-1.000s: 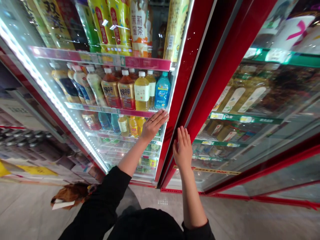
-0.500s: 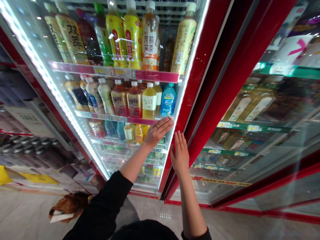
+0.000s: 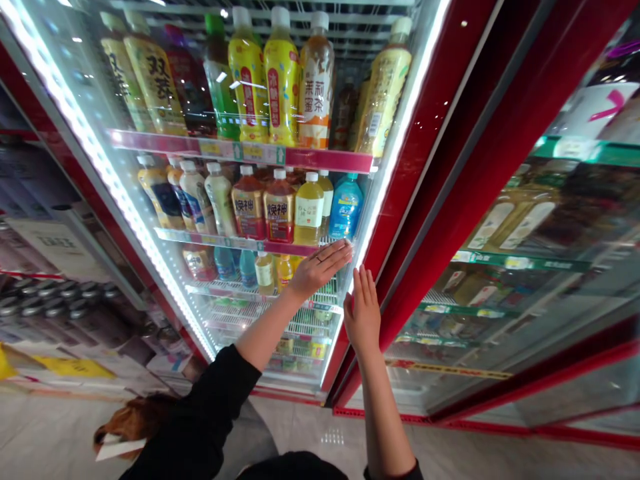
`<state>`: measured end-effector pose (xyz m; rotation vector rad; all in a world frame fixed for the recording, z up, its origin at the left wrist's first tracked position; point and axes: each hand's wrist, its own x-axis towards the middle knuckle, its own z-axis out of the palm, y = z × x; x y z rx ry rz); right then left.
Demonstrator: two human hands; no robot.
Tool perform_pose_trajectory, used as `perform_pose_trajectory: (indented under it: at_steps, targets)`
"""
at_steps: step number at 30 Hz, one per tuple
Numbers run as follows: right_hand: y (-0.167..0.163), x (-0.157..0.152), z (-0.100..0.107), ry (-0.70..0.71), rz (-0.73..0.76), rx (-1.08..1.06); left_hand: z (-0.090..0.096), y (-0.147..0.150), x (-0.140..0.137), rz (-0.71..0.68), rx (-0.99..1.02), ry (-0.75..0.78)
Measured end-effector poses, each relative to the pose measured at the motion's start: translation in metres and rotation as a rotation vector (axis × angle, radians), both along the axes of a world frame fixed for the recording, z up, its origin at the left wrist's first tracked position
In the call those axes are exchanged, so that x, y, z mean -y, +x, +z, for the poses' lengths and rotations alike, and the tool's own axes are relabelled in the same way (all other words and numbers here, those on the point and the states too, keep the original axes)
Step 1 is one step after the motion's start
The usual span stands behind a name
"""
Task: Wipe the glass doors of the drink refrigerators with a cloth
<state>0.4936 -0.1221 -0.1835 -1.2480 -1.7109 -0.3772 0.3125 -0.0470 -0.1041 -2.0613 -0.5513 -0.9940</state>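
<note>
My left hand (image 3: 323, 268) is stretched out flat at the right side of a lit drinks cooler, below a blue bottle (image 3: 346, 208). A thin ring shows on one of its fingers. Beside it, my right hand (image 3: 363, 312) lies flat along the cooler's red door frame (image 3: 400, 200), fingers pointing up. Both hands hold nothing. Whether the palms press on the glass or frame is hard to see. Near the left hand are a pale yellow bottle (image 3: 308, 210) and a dark red bottle (image 3: 279, 208) on the middle shelf.
Tall yellow bottles (image 3: 281, 80) fill the top shelf behind a pink shelf strip (image 3: 295, 157). To the right stands another red-framed cooler with green shelf strips (image 3: 525, 261). Dark-capped bottles (image 3: 60, 310) line shelves at left. A brown furry thing (image 3: 131, 421) is on the floor.
The view has shifted slightly, so the cooler and its bottles look a bit larger and lower. Both hands keep nearly the same flat pose at the frame.
</note>
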Motion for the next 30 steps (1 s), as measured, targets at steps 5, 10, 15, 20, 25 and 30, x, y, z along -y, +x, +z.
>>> perform_pose_trajectory:
  at_steps: [5, 10, 15, 20, 25, 30]
  targets:
    - [-0.010, 0.000, -0.002, -0.003, -0.063, 0.005, -0.014, -0.027, -0.005, -0.036, 0.273, -0.042]
    - [-0.030, -0.006, 0.004, 0.007, -0.042, 0.021, -0.001, -0.001, -0.010, -0.001, 0.274, -0.126]
    - [-0.041, -0.011, 0.007, 0.014, -0.054, 0.035, -0.004, -0.028, -0.005, -0.100, 0.137, -0.110]
    - [-0.046, -0.013, 0.003, -0.006, -0.072, 0.029, -0.009, -0.056, -0.015, -0.080, 0.065, -0.063]
    - [-0.047, -0.015, 0.000, -0.026, -0.074, 0.024, 0.006, -0.024, -0.023, -0.028, 0.126, -0.093]
    - [-0.048, -0.012, 0.003, -0.025, -0.103, 0.040, 0.007, -0.023, -0.015, -0.064, 0.101, -0.103]
